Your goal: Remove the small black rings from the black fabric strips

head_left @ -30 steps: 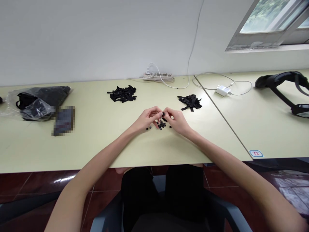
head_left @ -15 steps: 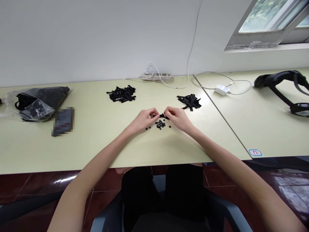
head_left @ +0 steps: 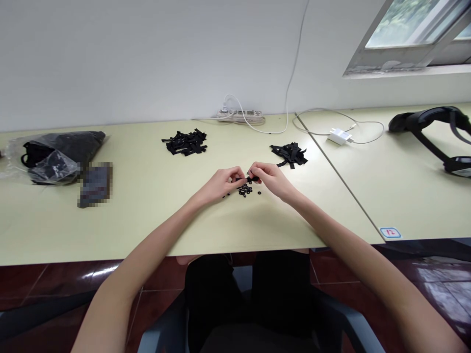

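Between my two hands is a short black fabric strip [head_left: 253,179], held just above the table. My left hand [head_left: 225,182] pinches its left end between thumb and finger. With fingers curled, my right hand [head_left: 268,175] grips the strip's right end. Right below the fingertips lies a small heap of black rings [head_left: 245,189], with a few loose ones beside it. Whether a ring sits on the strip is too small to tell. A pile of black strips [head_left: 290,154] lies beyond my right hand, and another strip pile [head_left: 186,142] is farther off to the left.
On the left a clear plastic bag [head_left: 55,157] with black material lies by a blurred dark object [head_left: 95,185]. A power strip [head_left: 241,116] with white cables stands against the wall. Rightward are a white charger [head_left: 339,136] and a black headset [head_left: 434,137].
My hands have drawn slightly closer together. The left one shifted a little down and right, and the strip between them now shows a shorter stretch.
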{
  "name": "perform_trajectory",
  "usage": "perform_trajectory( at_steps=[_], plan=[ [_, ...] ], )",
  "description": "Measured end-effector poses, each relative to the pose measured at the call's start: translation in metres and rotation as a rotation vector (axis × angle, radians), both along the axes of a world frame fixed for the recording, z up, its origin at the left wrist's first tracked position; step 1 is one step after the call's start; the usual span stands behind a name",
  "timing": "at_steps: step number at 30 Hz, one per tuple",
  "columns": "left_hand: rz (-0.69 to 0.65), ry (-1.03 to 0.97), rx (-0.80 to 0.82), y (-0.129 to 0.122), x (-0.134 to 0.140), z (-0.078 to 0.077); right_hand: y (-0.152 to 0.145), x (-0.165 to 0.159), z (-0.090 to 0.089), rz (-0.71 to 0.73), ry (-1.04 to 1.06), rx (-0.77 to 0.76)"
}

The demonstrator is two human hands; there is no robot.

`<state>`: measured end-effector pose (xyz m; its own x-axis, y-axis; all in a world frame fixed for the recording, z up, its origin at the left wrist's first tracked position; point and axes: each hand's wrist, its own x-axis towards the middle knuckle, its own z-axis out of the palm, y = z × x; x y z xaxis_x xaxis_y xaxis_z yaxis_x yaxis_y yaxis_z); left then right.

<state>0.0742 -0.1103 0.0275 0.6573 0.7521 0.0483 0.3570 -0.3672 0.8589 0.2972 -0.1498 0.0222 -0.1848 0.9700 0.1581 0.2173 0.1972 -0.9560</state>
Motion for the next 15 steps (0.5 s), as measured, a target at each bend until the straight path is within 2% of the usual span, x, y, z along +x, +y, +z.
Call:
perform_trajectory(
  at_steps=[7,15],
  plan=[
    [-0.020,-0.016,0.008,0.0006,0.0001,-0.0025,0.0007,-0.0005,-0.0030,0.006,-0.003,0.000],
    [-0.018,-0.006,0.067,0.0038,-0.0020,0.0005,0.0025,0.0014,-0.0020,-0.072,-0.020,-0.039]
  ],
)
